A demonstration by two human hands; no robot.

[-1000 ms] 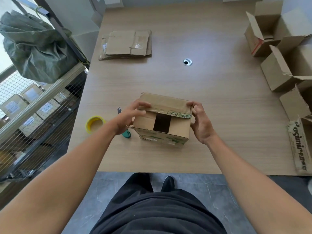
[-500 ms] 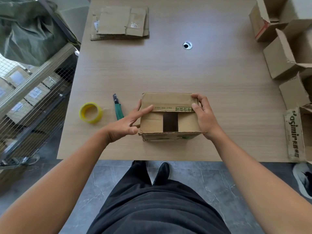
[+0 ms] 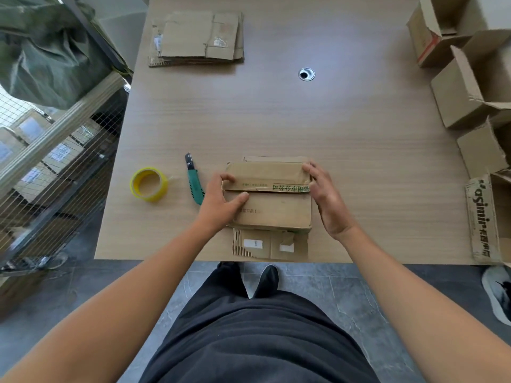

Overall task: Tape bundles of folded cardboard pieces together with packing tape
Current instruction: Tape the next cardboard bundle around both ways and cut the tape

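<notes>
The dark gap that showed between the flaps half a second ago has closed: the flattened brown cardboard bundle (image 3: 272, 208) now lies flat on the pale wood-grain table (image 3: 304, 120), near its front edge. A lower corrugated sheet with two white labels (image 3: 269, 246) pokes out toward the person. Green Chinese characters run upside down along the tape strip on the top flap; a fainter line of print sits below, too small to read. At the right edge, an open brown box (image 3: 482, 217) carries black lettering reading roughly "asimir".

The left hand (image 3: 221, 200) grips the bundle's left edge, fingers curled over the far corner and thumb pressed on top. The right hand (image 3: 326, 200) lies nearly straight-fingered against the right edge. A yellow roll of packing tape (image 3: 148, 184) and a green-handled utility knife (image 3: 195, 182) lie left of the bundle.
</notes>
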